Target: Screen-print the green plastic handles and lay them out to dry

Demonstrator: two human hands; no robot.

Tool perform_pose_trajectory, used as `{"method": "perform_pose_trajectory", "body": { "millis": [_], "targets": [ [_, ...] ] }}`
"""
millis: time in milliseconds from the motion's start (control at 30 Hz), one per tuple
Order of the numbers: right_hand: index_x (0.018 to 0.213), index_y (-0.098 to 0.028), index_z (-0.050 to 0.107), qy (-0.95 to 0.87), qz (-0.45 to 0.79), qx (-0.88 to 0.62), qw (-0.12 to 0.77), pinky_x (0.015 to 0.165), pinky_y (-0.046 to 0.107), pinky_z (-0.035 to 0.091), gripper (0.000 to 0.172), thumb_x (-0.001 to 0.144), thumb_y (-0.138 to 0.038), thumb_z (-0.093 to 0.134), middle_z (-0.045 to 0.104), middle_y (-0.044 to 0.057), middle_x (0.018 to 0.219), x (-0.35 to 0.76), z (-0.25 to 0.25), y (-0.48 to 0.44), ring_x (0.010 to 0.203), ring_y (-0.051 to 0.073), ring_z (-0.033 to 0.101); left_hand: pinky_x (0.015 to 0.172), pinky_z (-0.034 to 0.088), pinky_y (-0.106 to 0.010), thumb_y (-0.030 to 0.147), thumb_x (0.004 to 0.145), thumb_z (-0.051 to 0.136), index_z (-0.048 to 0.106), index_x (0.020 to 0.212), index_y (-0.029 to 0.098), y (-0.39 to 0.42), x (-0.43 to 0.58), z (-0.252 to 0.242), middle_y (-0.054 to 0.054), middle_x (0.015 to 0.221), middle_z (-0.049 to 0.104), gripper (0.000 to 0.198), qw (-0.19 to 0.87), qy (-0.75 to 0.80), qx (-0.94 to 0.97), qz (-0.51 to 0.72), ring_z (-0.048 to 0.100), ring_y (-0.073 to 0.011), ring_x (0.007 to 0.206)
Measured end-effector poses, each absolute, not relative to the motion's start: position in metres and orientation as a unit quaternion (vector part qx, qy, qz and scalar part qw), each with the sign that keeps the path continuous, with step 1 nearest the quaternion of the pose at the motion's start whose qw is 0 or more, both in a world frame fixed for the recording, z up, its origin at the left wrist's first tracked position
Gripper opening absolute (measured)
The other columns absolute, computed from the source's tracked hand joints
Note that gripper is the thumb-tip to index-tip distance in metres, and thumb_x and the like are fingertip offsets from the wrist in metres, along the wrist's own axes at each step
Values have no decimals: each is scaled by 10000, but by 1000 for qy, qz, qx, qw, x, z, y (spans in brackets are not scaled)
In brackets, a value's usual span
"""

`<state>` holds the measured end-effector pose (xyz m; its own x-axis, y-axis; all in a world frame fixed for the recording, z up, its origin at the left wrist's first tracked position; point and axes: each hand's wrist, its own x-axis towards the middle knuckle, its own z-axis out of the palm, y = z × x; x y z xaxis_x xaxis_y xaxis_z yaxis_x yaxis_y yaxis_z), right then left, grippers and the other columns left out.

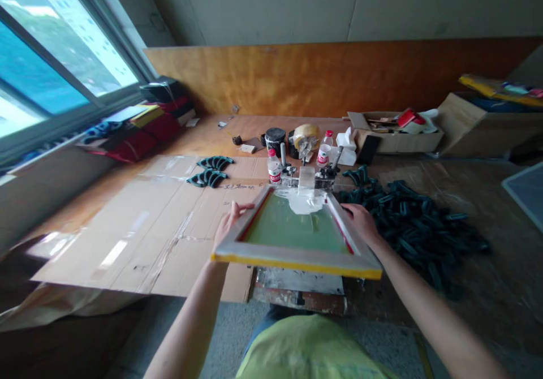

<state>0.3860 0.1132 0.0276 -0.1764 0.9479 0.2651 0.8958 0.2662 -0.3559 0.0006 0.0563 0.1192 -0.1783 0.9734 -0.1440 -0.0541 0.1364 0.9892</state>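
Observation:
A screen frame (297, 259) with pale sides, a yellow front edge and green mesh is raised toward me over a low base plate (299, 281). White ink (306, 202) lies at the mesh's far end, beside a clear block (306, 180) at the metal clamps. My left hand (232, 220) grips the frame's left side, its index finger along the edge. On the right side, my right hand (360, 220) has hold of the frame, its fingers partly hidden by it.
Dark curved pieces (207, 178) lie in two rows on flattened cardboard (156, 220) at left. A large pile of them (416, 220) is at right. Bottles (274, 169), a black tub (275, 137) and an open carton (399, 141) stand behind.

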Motion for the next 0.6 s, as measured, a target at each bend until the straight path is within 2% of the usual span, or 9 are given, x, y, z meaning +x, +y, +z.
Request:
{"method": "perform_pose_trajectory", "body": {
  "millis": [67, 167, 233, 267, 433, 533, 600],
  "targets": [
    [1214, -200, 637, -736, 67, -623, 256, 874, 409, 536, 342, 921, -256, 471, 703, 108, 1101, 384, 44, 127, 953, 243, 672, 576, 487, -241, 659, 750, 608, 677, 1093, 179, 34, -5, 90, -43, 863, 704, 594, 533, 602, 389, 450, 634, -161, 678],
    [1342, -218, 528, -765, 66, -572, 288, 990, 396, 477, 486, 860, -236, 587, 577, 104, 1322, 345, 70, 150, 1157, 242, 575, 580, 485, -244, 621, 691, 691, 511, 1361, 206, 16, -3, 43, -10, 804, 692, 808, 575, 606, 357, 419, 636, -163, 670],
    [1384, -203, 468, -803, 41, -539, 252, 1053, 398, 416, 608, 806, -203, 657, 495, 120, 1394, 311, 83, 165, 1272, 253, 471, 561, 475, -242, 622, 667, 704, 409, 1447, 200, 13, 1, 17, 14, 726, 667, 934, 567, 615, 351, 421, 623, -158, 636],
    [1363, -187, 480, -815, 31, -536, 218, 1044, 392, 414, 609, 788, -190, 678, 501, 132, 1373, 296, 87, 172, 1266, 257, 466, 549, 469, -240, 626, 663, 701, 404, 1452, 190, 14, 3, 7, 21, 696, 655, 949, 557, 622, 353, 423, 617, -157, 618],
    [1075, -171, 625, -817, 57, -572, 42, 831, 300, 461, 267, 810, -193, 653, 668, 104, 1031, 265, 84, 183, 963, 224, 614, 562, 476, -251, 616, 713, 652, 521, 1364, 185, 19, 2, -16, 6, 703, 663, 792, 535, 629, 374, 422, 629, -168, 631],
    [961, -161, 648, -826, 57, -560, 15, 809, 292, 443, 133, 839, -170, 596, 692, 101, 945, 266, 70, 163, 928, 223, 616, 601, 494, -263, 600, 736, 642, 537, 1344, 178, 18, -1, -19, -22, 773, 686, 747, 545, 623, 379, 413, 646, -188, 702],
    [920, -159, 648, -855, 46, -516, 28, 806, 294, 437, 136, 849, -114, 541, 688, 101, 946, 271, 62, 141, 948, 220, 598, 617, 500, -269, 597, 744, 638, 517, 1360, 176, 17, -2, -20, -35, 815, 693, 756, 555, 621, 378, 405, 651, -196, 736]
  ]
}}
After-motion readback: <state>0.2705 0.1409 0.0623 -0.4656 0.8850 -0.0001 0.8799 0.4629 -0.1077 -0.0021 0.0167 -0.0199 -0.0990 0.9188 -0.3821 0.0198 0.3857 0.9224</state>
